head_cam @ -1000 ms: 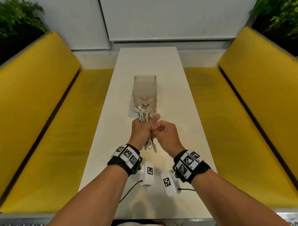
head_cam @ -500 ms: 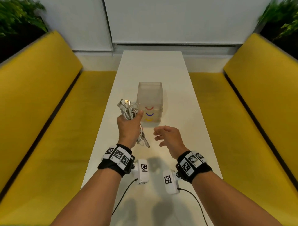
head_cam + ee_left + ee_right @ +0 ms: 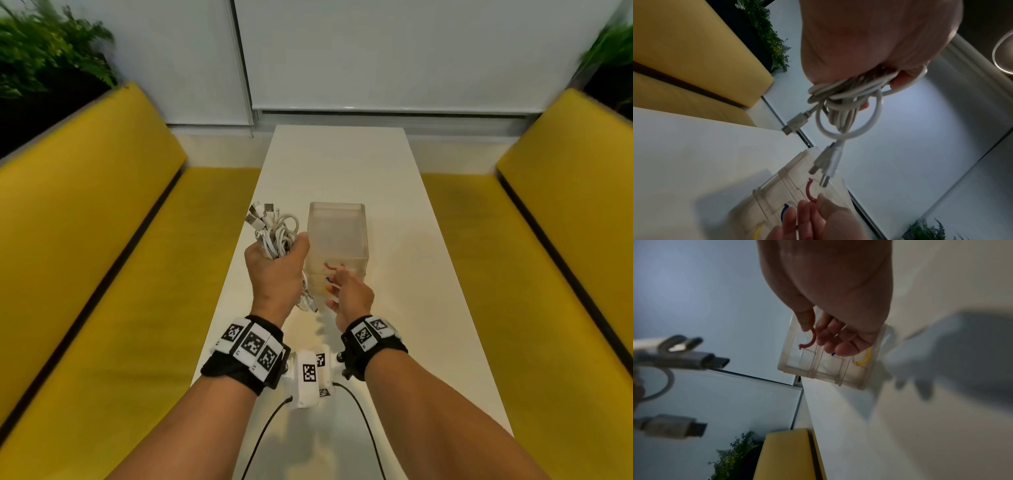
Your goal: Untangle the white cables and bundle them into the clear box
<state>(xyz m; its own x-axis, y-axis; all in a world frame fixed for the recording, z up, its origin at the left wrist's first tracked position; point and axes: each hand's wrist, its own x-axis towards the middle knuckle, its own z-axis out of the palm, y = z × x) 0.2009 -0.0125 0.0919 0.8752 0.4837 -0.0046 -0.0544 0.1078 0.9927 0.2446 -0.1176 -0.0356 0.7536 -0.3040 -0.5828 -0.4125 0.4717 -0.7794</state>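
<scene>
My left hand (image 3: 277, 270) grips a coiled bundle of white cables (image 3: 275, 236) in its fist, raised just left of the clear box (image 3: 337, 233). Plug ends stick out above the fist and hang below it. In the left wrist view the cables (image 3: 846, 100) loop under my left hand (image 3: 869, 40), and their plugs dangle over the box (image 3: 777, 191). The box front has red (image 3: 812, 340), blue and yellow curved handles. My right hand (image 3: 352, 298) reaches the box front with relaxed fingers, and its fingertips (image 3: 807, 324) touch by the red handle (image 3: 808, 190).
The box stands mid-length on a long white table (image 3: 342, 164). Yellow benches (image 3: 102, 240) run along both sides, the other bench (image 3: 548, 240) on the right. Plants (image 3: 51, 51) sit behind the backrests. Blurred cable plugs (image 3: 684, 360) hang at the left of the right wrist view.
My right hand has let go of the bundle and moved forward to the box front. My left hand has carried the cables left and up beside the box.
</scene>
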